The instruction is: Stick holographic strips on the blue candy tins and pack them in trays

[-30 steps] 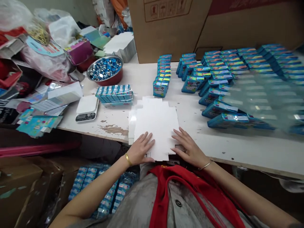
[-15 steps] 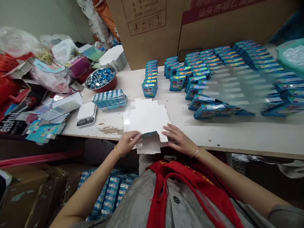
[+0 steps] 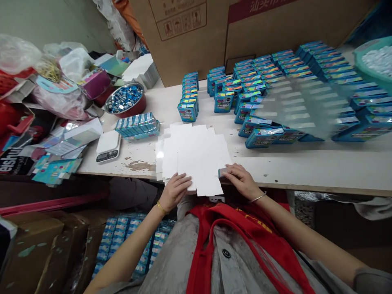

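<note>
White cut card sheets (image 3: 199, 153) lie in an overlapping pile at the table's front edge. On the pile's lower left rests my left hand (image 3: 177, 188), its fingers spread flat over the card. My right hand (image 3: 240, 179) is at the pile's lower right, thumb and fingers pinched on a small card flap (image 3: 223, 172) with a blue-grey face. Behind the sheets stands a short row of blue printed boxes (image 3: 187, 111).
A white scale (image 3: 108, 143), wrapped blue boxes (image 3: 137, 124) and a red bowl of shiny pieces (image 3: 134, 107) are left. Many blue boxes (image 3: 265, 136) under clear plastic sit right. A large carton (image 3: 183, 53) stands behind.
The folded-up card between my hands now shows as flat white sheets. My left hand has opened onto the card; my right hand has moved slightly right and closed on a flap. The view has shifted slightly.
</note>
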### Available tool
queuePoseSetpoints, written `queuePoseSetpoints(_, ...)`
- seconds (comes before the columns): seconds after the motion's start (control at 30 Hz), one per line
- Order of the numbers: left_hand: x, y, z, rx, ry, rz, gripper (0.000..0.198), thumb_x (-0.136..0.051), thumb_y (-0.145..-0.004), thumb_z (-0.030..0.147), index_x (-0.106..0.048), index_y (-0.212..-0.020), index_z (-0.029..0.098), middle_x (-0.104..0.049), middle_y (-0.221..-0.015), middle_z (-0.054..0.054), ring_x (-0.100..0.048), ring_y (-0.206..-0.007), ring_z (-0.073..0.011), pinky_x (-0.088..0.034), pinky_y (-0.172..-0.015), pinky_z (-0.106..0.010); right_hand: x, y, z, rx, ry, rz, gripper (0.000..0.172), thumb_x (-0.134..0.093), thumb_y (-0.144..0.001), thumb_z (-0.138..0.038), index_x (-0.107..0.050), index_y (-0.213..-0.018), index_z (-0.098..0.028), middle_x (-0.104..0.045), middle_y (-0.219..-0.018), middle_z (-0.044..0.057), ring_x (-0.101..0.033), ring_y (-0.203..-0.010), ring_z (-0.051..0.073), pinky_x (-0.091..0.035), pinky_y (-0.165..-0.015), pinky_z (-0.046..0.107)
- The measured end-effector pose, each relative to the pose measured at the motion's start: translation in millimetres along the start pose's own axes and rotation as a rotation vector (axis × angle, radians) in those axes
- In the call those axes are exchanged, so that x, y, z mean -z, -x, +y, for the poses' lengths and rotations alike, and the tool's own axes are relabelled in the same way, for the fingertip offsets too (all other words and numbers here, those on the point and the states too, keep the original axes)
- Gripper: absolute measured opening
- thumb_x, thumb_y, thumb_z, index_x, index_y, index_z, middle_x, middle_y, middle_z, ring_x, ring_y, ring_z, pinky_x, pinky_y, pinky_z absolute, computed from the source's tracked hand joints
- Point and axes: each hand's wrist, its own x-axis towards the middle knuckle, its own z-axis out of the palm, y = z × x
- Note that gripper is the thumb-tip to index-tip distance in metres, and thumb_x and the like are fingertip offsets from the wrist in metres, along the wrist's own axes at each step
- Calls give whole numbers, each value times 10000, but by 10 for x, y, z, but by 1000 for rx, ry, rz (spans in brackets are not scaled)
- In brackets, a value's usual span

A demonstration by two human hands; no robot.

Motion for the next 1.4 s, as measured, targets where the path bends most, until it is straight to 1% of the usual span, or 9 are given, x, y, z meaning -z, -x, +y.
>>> queuePoseSetpoints(0.13, -97, -103, 31, 202, 178, 189, 197, -476, -956, 261, -663, -982, 205, -718, -1013, -60, -613, -1066, -186, -477, -967, -416, 1, 13, 41, 23, 35, -33, 264, -508, -938, -385, -572, -732, -233, -671, -862, 37, -597, -1086, 244, -383, -1007, 460)
queuePoseSetpoints(0.23, -80, -240, 130, 296, 187, 214, 214, -470, -959, 299, -641, -891, 191, -683, -923, -57, -595, -936, -176, -508, -854, -352, 53, 20, -10, 119, 138, -41, 247, -468, -963, -334, -607, -789, -229, -697, -947, 50, -600, -1063, 234, -397, -985, 453)
queuePoseSetpoints(0.43, -56, -593, 435, 210, -133, -191, 261, -374, -991, 269, -619, -967, 183, -646, -939, -67, -546, -951, -196, -474, -853, -334, 176, 183, -337, 180, 738, -74, 215, -456, -949, -153, -667, -972, -193, -688, -1132, 81, -569, -880, 218, -409, -707, 340)
queuePoseSetpoints(0.57, -163, -859, 674, 301, -416, -402, 280, -382, -990, 294, -637, -943, 186, -630, -908, -79, -548, -936, -227, -463, -744, -330, 139, 210, -414, 178, 848, -108, 264, -406, -944, -82, -644, -1012, -175, -674, -1074, 63, -545, -695, 149, -350, -557, 293)
queuePoseSetpoints(0.73, -227, -1061, 835, 329, -473, -533, 244, -412, -949, 148, -653, -942, 176, -636, -932, -82, -579, -924, -216, -445, -695, -308, 4, 107, -226, 392, 839, -172, 265, -394, -929, -57, -628, -974, -172, -620, -902, 70, -499, -669, 166, -373, -571, 285)
queuePoseSetpoints(0.9, -241, -1060, 811, 311, -451, -463, 210, -412, -953, 149, -610, -1024, 157, -666, -920, -98, -604, -891, -230, -441, -676, -316, -40, 64, -31, 541, 766, -159, 287, -343, -945, -65, -603, -926, -185, -567, -782, 65, -480, -688, 187, -413, -608, 290)
queuePoseSetpoints(1.2, -212, -957, 692, 73, -374, -400, 164, -463, -947, 228, -615, -913, 176, -643, -894, -100, -575, -885, -224, -464, -726, -332, 198, 89, -47, 711, 627, -312, 349, -429, -872, -84, -565, -1193, -100, -613, -1093, 159, -548, -833, 225, -499, -729, 379)
queuePoseSetpoints(1.33, -92, -916, 645, -150, -280, -381, 514, -578, -819, 618, -626, -995, 138, -626, -1102, -155, -558, -983, -277, -481, -836, -410, 214, 131, 2, 690, 619, -318, 377, -490, -884, -176, -546, -1245, -84, -611, -1175, 186, -574, -881, 254, -524, -759, 427)
queuePoseSetpoints(1.4, -56, -916, 624, -213, -282, -403, 615, -607, -769, 658, -618, -1055, 113, -593, -1210, -179, -543, -1047, -307, -477, -867, -427, 165, 137, 32, 671, 586, -253, 328, -444, -914, -152, -574, -1212, -108, -637, -1139, 169, -588, -874, 241, -537, -760, 418)
